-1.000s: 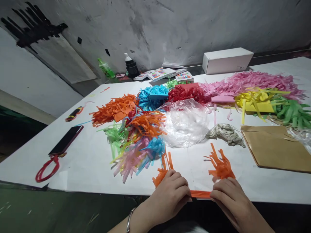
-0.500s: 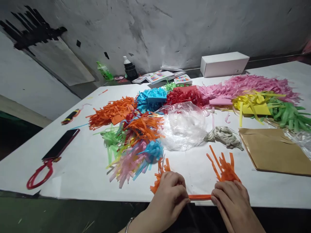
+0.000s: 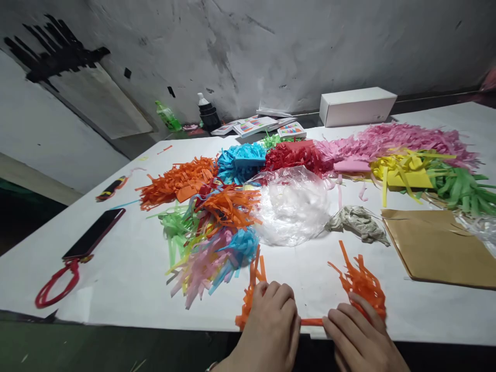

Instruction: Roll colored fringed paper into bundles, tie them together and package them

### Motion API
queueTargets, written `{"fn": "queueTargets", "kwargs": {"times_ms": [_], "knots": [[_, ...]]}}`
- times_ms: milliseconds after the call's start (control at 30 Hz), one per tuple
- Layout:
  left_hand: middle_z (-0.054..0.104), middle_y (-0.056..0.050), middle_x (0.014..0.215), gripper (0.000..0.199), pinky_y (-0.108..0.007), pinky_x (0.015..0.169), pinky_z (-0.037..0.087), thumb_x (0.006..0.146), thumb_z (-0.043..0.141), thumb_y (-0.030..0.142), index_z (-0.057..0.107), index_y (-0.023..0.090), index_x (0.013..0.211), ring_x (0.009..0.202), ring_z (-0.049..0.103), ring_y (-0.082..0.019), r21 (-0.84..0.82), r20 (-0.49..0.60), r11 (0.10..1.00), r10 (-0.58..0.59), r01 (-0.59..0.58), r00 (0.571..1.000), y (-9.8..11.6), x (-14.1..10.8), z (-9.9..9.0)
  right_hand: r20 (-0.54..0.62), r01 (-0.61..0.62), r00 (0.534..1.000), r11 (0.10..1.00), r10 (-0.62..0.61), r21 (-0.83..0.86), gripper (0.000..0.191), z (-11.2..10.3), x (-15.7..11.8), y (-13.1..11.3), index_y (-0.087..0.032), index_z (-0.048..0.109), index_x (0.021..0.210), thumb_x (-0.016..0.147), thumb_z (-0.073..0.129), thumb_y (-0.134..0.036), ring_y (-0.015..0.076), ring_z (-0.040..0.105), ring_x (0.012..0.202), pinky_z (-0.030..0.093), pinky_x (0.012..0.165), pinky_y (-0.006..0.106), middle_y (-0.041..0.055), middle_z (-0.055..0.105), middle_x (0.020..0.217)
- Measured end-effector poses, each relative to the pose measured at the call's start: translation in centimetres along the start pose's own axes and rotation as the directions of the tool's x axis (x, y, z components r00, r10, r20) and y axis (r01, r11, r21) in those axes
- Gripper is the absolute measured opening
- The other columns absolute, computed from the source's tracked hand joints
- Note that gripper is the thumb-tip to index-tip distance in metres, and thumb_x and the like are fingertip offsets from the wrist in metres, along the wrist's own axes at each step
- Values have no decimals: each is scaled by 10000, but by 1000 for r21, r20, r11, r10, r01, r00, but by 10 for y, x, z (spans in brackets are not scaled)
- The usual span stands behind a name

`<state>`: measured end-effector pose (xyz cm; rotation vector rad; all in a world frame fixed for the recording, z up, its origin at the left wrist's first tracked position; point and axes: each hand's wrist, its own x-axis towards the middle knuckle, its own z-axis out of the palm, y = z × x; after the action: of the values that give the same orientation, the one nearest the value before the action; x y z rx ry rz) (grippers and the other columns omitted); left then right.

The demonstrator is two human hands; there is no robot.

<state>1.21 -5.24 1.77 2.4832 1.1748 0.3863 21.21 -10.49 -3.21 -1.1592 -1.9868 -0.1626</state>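
Note:
An orange paper strip with fringed ends lies along the table's front edge; its narrow middle (image 3: 311, 322) shows between my hands. My left hand (image 3: 276, 323) has its fingers wrapped over the strip, with an orange fringe (image 3: 248, 302) sticking out at its left. Bent over the other side of the strip is my right hand (image 3: 358, 330), its fingers pressed together on it. Behind that hand spreads the second orange fringe (image 3: 364, 281). A pile of mixed-colour tassels (image 3: 201, 263) rests to the left, close to the left fringe.
A clear plastic bag (image 3: 290, 206), a grey cloth-like bundle (image 3: 358, 223) and brown cardboard (image 3: 442, 248) sit beyond my hands. Fringed paper in several colours lines the back, before a white box (image 3: 358, 107). A phone (image 3: 94, 234) with a red cord lies left.
My hands have come slightly closer together, and less of the strip's middle shows. It now looks narrower. My right hand has moved left, and its fingers lie flatter over the strip.

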Motion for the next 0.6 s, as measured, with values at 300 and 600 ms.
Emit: {"fn": "queueTargets", "kwargs": {"times_ms": [300, 600], "knots": [[698, -30, 884, 147, -358, 769, 406, 803, 653, 194, 738, 263, 901, 833, 573, -215, -375, 100, 926, 4, 34, 995, -6, -8, -8, 158, 178, 970, 982, -187, 69, 226, -32, 10, 6, -217, 702, 1000, 973, 514, -96, 143, 706, 833, 348, 1136, 395, -25, 766, 863], [613, 8, 668, 436, -210, 569, 355, 644, 870, 508, 674, 132, 744, 562, 467, -78, -789, 611, 39, -55, 613, 790, 7, 8, -16, 74, 125, 988, 978, -139, 169, 101, -41, 48, 6, -245, 710, 945, 951, 620, -199, 140, 703, 783, 470, 989, 324, -26, 731, 802]]}}
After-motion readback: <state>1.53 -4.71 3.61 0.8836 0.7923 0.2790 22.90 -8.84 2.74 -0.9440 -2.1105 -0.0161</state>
